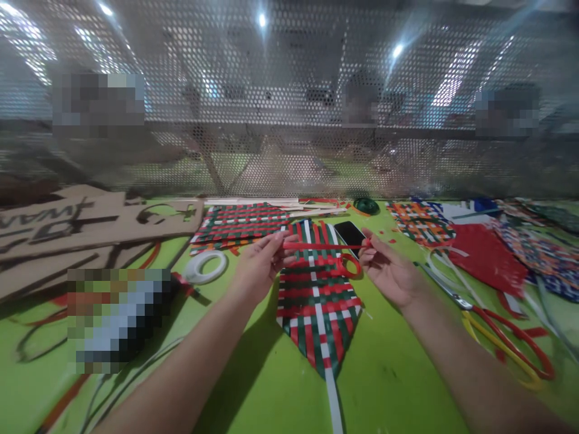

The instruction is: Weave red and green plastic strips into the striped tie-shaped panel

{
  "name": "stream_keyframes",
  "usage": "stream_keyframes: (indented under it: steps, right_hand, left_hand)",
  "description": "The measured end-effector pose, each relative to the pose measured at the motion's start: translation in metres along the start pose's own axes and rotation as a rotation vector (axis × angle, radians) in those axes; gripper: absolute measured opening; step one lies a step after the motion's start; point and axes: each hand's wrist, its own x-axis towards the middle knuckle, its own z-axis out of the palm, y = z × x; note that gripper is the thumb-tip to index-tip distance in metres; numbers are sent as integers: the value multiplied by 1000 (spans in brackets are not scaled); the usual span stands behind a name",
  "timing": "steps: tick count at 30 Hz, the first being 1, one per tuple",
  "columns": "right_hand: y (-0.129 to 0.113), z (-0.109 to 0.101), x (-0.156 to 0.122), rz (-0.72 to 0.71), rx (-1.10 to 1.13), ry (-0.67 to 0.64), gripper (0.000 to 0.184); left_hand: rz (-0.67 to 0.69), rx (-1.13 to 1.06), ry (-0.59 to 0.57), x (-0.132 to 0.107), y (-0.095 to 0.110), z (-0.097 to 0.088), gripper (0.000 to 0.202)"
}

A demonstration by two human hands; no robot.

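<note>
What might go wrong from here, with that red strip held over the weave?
The left hand and right hand hold the red strip by its ends; a hard pull might make it slip or kink. The phone lies beside the right hand's fingers, so it could get nudged. The white strip trailing from the weave's pointed end might catch on a forearm.

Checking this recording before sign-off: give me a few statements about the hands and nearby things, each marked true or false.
The left hand and right hand hold a red strip between them. True.
The red strip hangs in a deep loop. False: it runs nearly straight.
The scissors lie left of the left hand. False: they lie right of the right hand.
A white ring lies left of the left hand. True.
</note>
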Motion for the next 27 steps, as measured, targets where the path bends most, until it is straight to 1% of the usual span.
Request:
stream_keyframes:
  steps: [3,5,7,9,11,14,17,19,20,22,24,25,27]
  right_hand:
    - [4,-2,4,-112,-80,43,23]
    - [6,-3,7,-167,-132,92,17]
    - [6,-6,10,-195,-152,156,19]
    - [2,-9,13,-210,-171,191,22]
    - [-2,-12,14,-192,-226,165,23]
    - [-8,-16,13,-129,-353,67,20]
    - [-8,-18,11,-67,-465,-21,19]
    - [-6,-19,12,-53,-545,-46,21]
    - [-4,-20,13,-73,-579,-33,23]
    - [-1,-22,16,-150,-624,44,28]
    - [1,-24,21,-235,-618,145,32]
    - [1,-24,23,-261,-592,175,33]
    - [1,-24,25,-266,-519,171,34]
  left_hand:
    - [36,2,-29,-2,-3,1,15]
    - [70,18,-68,-3,-4,2,18]
    - [93,42,-111,-4,-4,1,26]
    - [113,55,-125,-3,-3,0,31]
    - [126,59,-104,-1,-1,-3,31]
    - [136,58,-39,5,3,-9,25]
    - [142,74,5,13,7,-17,20]
    - [137,91,18,17,9,-21,18]
    - [128,97,25,19,9,-23,17]
    - [96,105,42,22,10,-25,15]
    - [55,108,68,23,9,-24,11]
    - [38,110,81,22,9,-24,10]
    - [16,114,98,21,7,-21,10]
